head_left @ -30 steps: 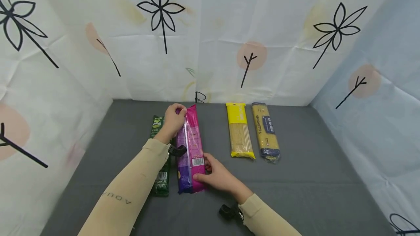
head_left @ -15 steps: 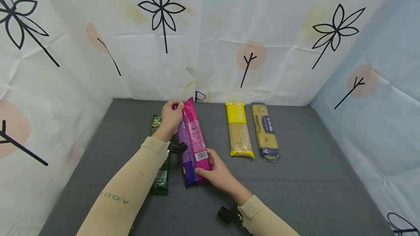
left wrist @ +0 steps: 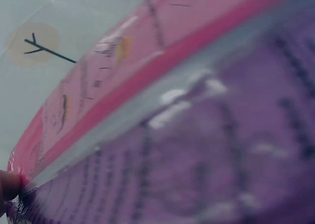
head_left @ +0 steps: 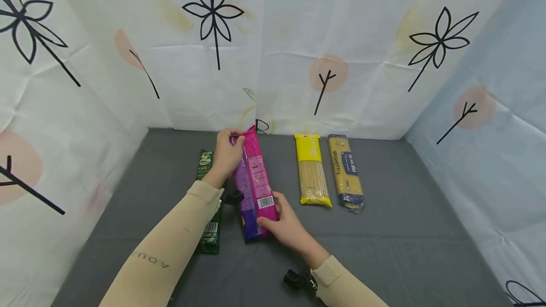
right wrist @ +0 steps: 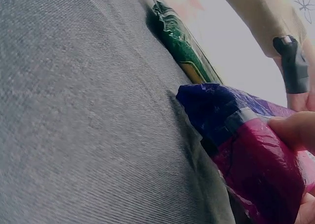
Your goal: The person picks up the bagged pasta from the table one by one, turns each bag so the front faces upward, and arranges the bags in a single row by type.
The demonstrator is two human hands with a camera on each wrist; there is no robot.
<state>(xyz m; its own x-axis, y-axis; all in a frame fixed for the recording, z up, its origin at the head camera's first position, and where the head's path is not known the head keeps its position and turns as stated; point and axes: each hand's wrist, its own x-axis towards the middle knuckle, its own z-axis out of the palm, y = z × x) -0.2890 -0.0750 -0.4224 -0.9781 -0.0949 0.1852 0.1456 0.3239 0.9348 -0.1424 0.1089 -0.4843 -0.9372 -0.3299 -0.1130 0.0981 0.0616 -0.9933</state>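
Both of my hands hold a long pink and purple plastic packet (head_left: pixel 261 181) with a barcode near its close end. At the far end, my left hand (head_left: pixel 227 156) pinches the top edge. My right hand (head_left: pixel 289 226) grips the right side near the close end, thumb on top and fingers along the edge. The packet leans slightly, far end to the left. In the left wrist view its printed back (left wrist: pixel 147 130) and lengthwise seam fill most of the picture. A green packet (head_left: pixel 210 240) lies just left of it, partly hidden by my left arm.
Right of the hands, a yellow packet of thin noodle sticks (head_left: pixel 313 176) and a spaghetti packet (head_left: pixel 347 174) with blue ends lie side by side. Grey cloth (head_left: pixel 405 231) covers the table. A patterned white curtain (head_left: pixel 281 89) stands along the back and sides.
The pink and purple packet has shifted slightly right and away from me, its close end swinging right. Both hands have kept hold and moved with it. The other packets stay put.
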